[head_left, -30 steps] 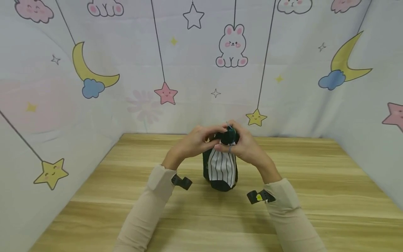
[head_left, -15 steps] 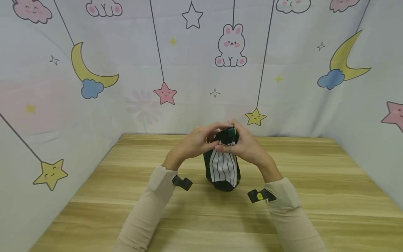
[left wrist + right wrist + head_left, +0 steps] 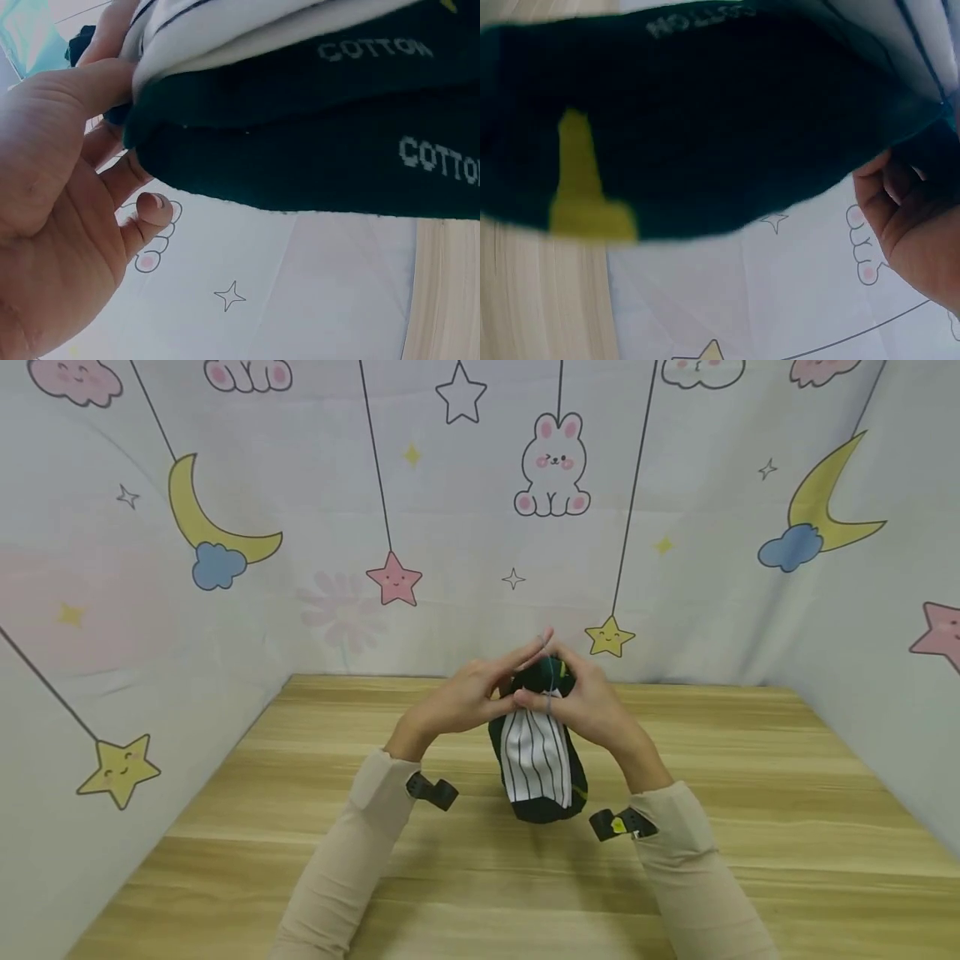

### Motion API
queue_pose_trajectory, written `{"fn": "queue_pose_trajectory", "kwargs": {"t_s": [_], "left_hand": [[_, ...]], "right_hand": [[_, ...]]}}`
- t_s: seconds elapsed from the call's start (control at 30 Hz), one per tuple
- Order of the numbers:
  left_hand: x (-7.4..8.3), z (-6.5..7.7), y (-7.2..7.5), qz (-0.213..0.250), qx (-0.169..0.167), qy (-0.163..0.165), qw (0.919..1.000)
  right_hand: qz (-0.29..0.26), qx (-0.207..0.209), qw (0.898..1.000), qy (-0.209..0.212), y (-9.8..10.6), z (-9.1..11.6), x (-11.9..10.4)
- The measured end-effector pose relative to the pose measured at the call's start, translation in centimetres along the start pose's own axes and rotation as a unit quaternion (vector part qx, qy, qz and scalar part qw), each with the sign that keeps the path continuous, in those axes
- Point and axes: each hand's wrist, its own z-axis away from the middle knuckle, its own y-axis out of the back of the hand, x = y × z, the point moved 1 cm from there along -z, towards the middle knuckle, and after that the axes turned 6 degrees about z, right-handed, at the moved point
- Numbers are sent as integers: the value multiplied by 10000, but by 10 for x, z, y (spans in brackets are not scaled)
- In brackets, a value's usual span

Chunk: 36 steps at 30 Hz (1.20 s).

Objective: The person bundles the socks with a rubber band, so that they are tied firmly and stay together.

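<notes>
A bundle of socks (image 3: 543,812) hangs over the table, dark green with a white, black-striped part (image 3: 534,756) facing me. The left wrist view shows two dark green socks (image 3: 300,142) layered together, lettered COTTON; a yellow mark (image 3: 589,187) shows in the right wrist view. My left hand (image 3: 465,697) grips the bundle's upper end from the left, one finger reaching above it. My right hand (image 3: 600,710) grips the same end from the right, its thumb tip meeting the left thumb. A thin bluish band (image 3: 552,675) runs across the top between the fingers.
Below the bundle lies a wood-grain table (image 3: 480,893). A white cloth backdrop (image 3: 465,485) printed with stars, moons and a rabbit stands close behind the hands and along both sides. A small black camera (image 3: 433,791) sits on each wrist.
The bundle's lower end has swung slightly right and towards me. A left finger has risen above the top, and the thin band now shows drawn out more clearly between the fingers.
</notes>
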Motion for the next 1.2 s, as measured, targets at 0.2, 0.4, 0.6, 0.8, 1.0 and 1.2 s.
{"fn": "queue_pose_trajectory", "kwargs": {"t_s": [0.2, 0.4, 0.6, 0.8, 1.0, 1.2], "left_hand": [[3, 1, 4, 82, 228, 246, 9994], [1, 2, 5, 388, 694, 409, 9960], [0, 2, 6, 404, 767, 406, 9954], [0, 1, 2, 159, 596, 429, 9972], [1, -2, -6, 312, 523, 325, 9976], [7, -6, -11, 723, 817, 199, 9938]], "right_hand": [[-15, 516, 9984, 220, -2, -1, -4], [-464, 1740, 9790, 960, 11, 1, -3], [-848, 2441, 9567, 1337, 26, 2, -1], [-1139, 3050, 9313, 1636, 31, 2, -2], [-1212, 2733, 9414, 1564, 25, 1, -4], [-1212, 2436, 9496, 1559, 20, 0, -8]]}}
